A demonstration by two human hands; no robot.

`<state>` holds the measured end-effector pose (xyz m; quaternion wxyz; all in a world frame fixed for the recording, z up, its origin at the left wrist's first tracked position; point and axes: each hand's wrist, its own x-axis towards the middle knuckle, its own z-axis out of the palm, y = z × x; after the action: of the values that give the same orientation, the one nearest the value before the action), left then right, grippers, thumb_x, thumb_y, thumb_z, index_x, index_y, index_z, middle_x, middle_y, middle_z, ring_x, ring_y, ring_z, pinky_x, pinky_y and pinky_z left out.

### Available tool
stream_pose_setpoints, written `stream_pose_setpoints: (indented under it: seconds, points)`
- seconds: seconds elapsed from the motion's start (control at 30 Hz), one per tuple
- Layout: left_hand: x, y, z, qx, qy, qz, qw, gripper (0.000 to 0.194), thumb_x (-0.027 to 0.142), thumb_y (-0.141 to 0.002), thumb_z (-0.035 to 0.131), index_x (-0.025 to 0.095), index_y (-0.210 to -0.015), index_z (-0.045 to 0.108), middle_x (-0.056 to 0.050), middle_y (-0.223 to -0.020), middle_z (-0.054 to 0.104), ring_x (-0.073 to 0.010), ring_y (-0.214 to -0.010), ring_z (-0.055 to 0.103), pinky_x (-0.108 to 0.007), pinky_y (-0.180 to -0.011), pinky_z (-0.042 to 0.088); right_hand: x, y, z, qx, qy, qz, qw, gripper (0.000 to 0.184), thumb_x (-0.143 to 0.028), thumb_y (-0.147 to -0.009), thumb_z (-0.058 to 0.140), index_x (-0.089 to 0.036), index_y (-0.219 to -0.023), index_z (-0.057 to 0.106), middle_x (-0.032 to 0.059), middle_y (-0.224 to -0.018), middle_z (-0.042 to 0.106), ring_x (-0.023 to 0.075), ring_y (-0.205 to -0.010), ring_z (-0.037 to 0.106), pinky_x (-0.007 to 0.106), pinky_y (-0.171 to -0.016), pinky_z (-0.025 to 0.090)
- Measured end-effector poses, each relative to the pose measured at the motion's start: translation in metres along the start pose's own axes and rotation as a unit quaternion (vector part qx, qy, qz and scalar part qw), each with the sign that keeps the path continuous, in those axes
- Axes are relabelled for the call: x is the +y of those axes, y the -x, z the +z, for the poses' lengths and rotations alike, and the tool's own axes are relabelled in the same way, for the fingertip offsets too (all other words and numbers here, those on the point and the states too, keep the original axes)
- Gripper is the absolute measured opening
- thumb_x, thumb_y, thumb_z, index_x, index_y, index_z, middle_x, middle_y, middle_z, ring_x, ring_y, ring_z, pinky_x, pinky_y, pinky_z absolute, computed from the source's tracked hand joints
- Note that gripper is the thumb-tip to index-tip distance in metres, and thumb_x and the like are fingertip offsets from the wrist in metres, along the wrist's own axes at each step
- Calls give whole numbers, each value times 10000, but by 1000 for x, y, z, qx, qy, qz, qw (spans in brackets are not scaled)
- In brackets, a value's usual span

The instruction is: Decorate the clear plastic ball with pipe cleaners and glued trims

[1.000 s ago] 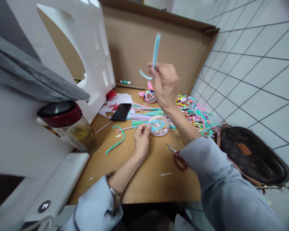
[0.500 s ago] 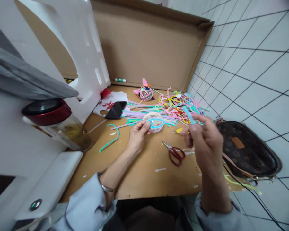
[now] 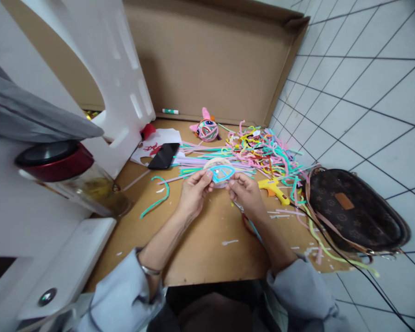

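Note:
A bright blue pipe cleaner [image 3: 231, 175], bent into a pointed leaf-like loop with a strand across its inside, is held above the middle of the table. My left hand [image 3: 193, 193] pinches its left end between thumb and fingers. At the loop's right end my right hand [image 3: 246, 193] is closed, fingertips against the pipe cleaner. A blue length trails below my right wrist, beside the dark red scissors [image 3: 245, 218], which are partly hidden by that arm. Just behind the loop lies a pale round ring [image 3: 216, 162], perhaps a tape roll.
Straight pipe cleaners [image 3: 197, 161] and a tangled colourful heap [image 3: 259, 150] lie behind. A pink-eared ball figure [image 3: 207, 130] sits farther back. Left are a phone [image 3: 163, 156] and glass bottle [image 3: 100, 184]; right are a yellow glue gun [image 3: 276, 190] and brown bag [image 3: 359, 207].
My right hand has come down and left to the loop's right end, uncovering the glue gun. A strand now crosses inside the loop. My left hand has stayed nearly in place.

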<state>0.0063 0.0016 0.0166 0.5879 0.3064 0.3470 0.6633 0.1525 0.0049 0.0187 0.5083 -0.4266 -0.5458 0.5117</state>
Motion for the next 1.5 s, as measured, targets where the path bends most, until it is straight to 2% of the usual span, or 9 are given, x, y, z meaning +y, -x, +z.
stream_pose_setpoints:
  seconds: [0.1, 0.27, 0.5, 0.7, 0.83, 0.97, 1.23, 1.5]
  points:
    - [-1, 0, -1, -9, -9, -7, 1000, 368, 390, -509, 908, 144, -692, 705, 29, -566, 582, -54, -508, 482, -178, -482, 375, 3, -1, 0, 5, 26, -38, 999, 222, -417, -751, 631, -198, -776, 599, -61, -554, 537, 68, -427, 396, 203, -422, 304]
    - [-3, 0, -1, -10, -17, -12, 1000, 398, 414, -467, 923, 146, -682, 721, 30, -538, 591, -53, -494, 478, -178, -480, 377, 7, 0, 1, 7, 75, -99, 992, 193, -361, -792, 582, -190, -757, 663, -53, -541, 499, 88, -481, 428, 213, -470, 337]
    - [-3, 1, 0, -4, -17, -23, 1000, 375, 370, -479, 922, 138, -704, 732, 26, -545, 601, -53, -497, 492, -173, -477, 384, 4, 4, 4, 0, 83, -86, 993, 178, -353, -773, 582, -194, -731, 649, -44, -554, 511, 95, -490, 430, 218, -472, 354]
    - [-1, 2, 1, -4, -11, -26, 1000, 410, 387, -436, 937, 136, -693, 740, 31, -528, 603, -49, -481, 491, -169, -467, 385, 6, 4, 4, -7, 69, -65, 995, 163, -340, -748, 606, -188, -692, 623, -39, -557, 528, 84, -478, 409, 214, -467, 332]
    - [1, 4, 3, -12, -11, -30, 999, 424, 394, -434, 942, 127, -701, 748, 26, -528, 610, -43, -479, 496, -160, -467, 387, 7, 4, 5, -5, 42, -56, 998, 159, -324, -730, 611, -176, -755, 661, -29, -592, 567, 79, -493, 427, 206, -462, 330]
    - [2, 5, 3, -17, -16, -40, 999, 429, 395, -420, 947, 126, -685, 743, 22, -532, 618, -42, -480, 501, -155, -466, 387, 5, 4, 7, -1, 15, -61, 998, 195, -315, -715, 640, -181, -843, 701, -48, -560, 536, 84, -489, 429, 212, -474, 360]
    - [-1, 5, 3, -24, -20, -47, 998, 380, 344, -453, 938, 125, -683, 730, 24, -545, 620, -46, -486, 510, -159, -466, 388, 8, 3, 5, -7, 22, -88, 996, 209, -297, -727, 647, -180, -875, 738, 0, -692, 662, 128, -624, 576, 254, -602, 481]
    - [-2, 4, 2, -27, -6, -45, 999, 367, 266, -481, 926, 136, -780, 755, 18, -621, 660, -50, -502, 519, -177, -484, 410, 9, 3, 4, -16, 59, -107, 992, 198, -279, -745, 617, -186, -857, 751, 3, -697, 671, 119, -615, 558, 233, -578, 449]
